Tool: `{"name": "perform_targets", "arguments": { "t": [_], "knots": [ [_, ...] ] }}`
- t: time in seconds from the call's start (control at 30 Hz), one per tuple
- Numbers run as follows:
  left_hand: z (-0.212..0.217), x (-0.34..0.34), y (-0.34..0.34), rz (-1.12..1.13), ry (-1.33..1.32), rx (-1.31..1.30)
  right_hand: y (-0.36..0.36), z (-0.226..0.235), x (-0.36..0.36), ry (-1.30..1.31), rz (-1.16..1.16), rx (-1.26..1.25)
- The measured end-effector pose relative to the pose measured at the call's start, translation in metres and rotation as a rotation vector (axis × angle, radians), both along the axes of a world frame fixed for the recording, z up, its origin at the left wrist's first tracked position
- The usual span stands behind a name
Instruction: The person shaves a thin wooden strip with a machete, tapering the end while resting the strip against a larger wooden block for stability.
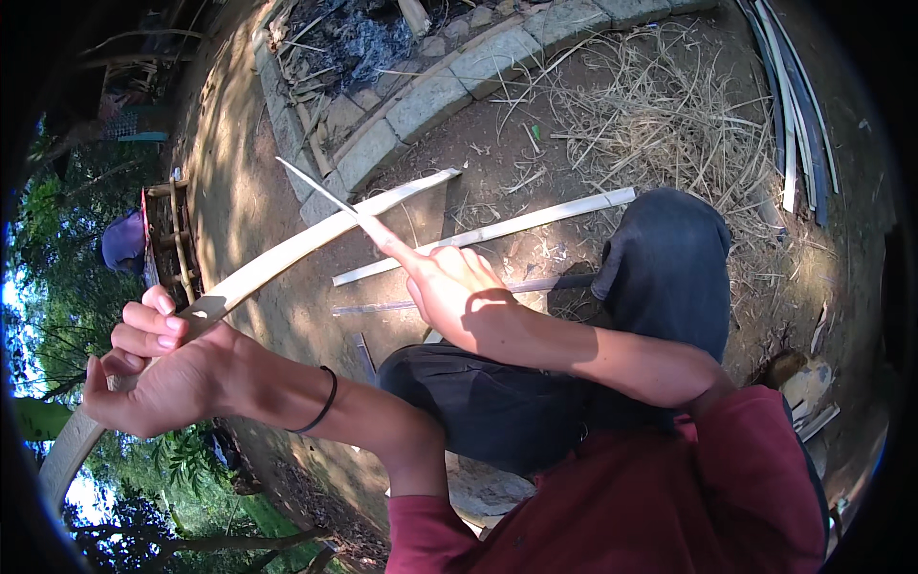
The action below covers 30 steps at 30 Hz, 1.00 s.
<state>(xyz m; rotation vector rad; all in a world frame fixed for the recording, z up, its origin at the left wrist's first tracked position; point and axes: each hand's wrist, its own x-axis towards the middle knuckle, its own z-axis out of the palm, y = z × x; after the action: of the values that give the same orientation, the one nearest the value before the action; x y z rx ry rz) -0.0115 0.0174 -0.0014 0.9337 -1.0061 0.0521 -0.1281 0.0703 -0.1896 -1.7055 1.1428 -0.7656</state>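
Observation:
My left hand, with a black band at the wrist, is closed around a long, pale, slightly curved bamboo strip. The strip runs from the lower left rim, through the fingers, up toward the middle. My right hand grips a knife whose thin pointed blade crosses over the strip near its far end. Its index finger lies stretched along the blade, and the handle is hidden in the palm. Whether the blade touches the strip I cannot tell. Another pale strip lies on the ground beyond the right hand.
A heap of dry shavings covers the ground at the far right, beside several long strips. Stone edging borders an ashy fire pit. My bent knee rises near the right forearm. A wooden frame stands at the left.

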Motion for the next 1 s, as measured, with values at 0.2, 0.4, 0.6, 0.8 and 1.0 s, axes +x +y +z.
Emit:
{"name": "perform_targets", "arguments": {
  "t": [0.2, 0.4, 0.6, 0.8, 1.0],
  "knots": [
    [0.003, 0.014, -0.001, 0.085, 0.032, -0.022, -0.008, 0.034, -0.012, -0.133, 0.109, 0.079],
    [0.003, 0.016, -0.001, 0.085, 0.064, -0.082, -0.010, -0.013, 0.003, -0.043, 0.026, 0.147],
    [-0.001, 0.020, 0.000, 0.250, -0.041, -0.106, 0.004, 0.026, -0.004, -0.101, 0.090, 0.012],
    [0.002, 0.023, -0.001, 0.259, 0.018, -0.117, -0.011, -0.002, 0.001, -0.005, 0.081, 0.218],
    [0.003, 0.020, -0.006, 0.336, 0.042, -0.121, 0.007, 0.009, 0.004, -0.166, 0.058, -0.131]
  ]
}}
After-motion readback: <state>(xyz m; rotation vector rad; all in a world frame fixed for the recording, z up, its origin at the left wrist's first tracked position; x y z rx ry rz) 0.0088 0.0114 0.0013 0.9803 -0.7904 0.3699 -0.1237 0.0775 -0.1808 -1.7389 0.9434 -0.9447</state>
